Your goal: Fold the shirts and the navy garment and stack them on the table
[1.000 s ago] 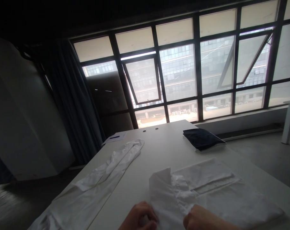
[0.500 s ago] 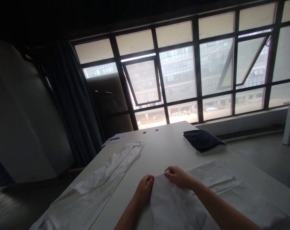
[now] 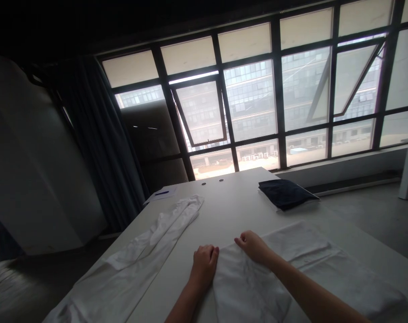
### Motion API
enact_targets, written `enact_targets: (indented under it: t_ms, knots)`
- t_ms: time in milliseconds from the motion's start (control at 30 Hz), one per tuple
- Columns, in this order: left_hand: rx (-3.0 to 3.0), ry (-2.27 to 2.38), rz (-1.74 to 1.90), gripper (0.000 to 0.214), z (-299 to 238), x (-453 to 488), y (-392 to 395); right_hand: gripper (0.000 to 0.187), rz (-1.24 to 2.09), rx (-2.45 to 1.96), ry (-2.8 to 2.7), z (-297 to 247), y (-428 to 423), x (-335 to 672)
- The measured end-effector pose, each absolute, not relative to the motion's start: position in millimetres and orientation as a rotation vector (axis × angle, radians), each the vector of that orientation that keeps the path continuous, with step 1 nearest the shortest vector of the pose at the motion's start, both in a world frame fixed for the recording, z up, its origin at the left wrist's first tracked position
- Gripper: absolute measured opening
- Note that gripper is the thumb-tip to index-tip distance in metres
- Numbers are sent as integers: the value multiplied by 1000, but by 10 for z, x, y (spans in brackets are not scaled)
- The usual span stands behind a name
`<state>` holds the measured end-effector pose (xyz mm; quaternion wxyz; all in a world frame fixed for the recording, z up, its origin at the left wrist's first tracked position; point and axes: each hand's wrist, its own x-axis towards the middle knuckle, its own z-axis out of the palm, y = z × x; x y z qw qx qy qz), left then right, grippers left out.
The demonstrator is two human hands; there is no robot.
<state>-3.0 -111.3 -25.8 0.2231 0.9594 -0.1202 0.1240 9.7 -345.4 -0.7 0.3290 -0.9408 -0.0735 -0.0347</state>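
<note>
A partly folded white garment [image 3: 311, 251] lies on the near right of the white table, creased under my arms. At the corner of its folded part, my left hand [image 3: 204, 264] is closed with its fingers curled over the edge. My right hand [image 3: 254, 246] is closed on the far edge of the same fold, a short way to the right. The fingertips of both hands are partly hidden. Another white garment [image 3: 156, 246] lies loosely spread and crumpled along the table's left side, apart from my hands.
Toward the back right of the white table [image 3: 224, 211] sits a folded dark blue cloth [image 3: 286, 194] with white beneath it. Paper with a blue pen [image 3: 161, 193] lies at the back left. Beyond are windows and a dark curtain [image 3: 103, 148].
My right hand has curled tighter at the fabric edge and shifted slightly right. My left hand stays at the corner, its fingers a little more curled. The view has tilted slightly.
</note>
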Motion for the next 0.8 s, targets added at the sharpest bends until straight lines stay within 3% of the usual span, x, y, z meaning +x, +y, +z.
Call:
enact_targets:
  t_ms: [200,800]
  knots:
    - [2724,-287,342,39,-285,-35,-1104,49,-59,-2681,-176,-92,-3398,36]
    - [2799,-229,308,18,-237,-43,-1125,41,-55,-2851,-208,-90,-3384,30]
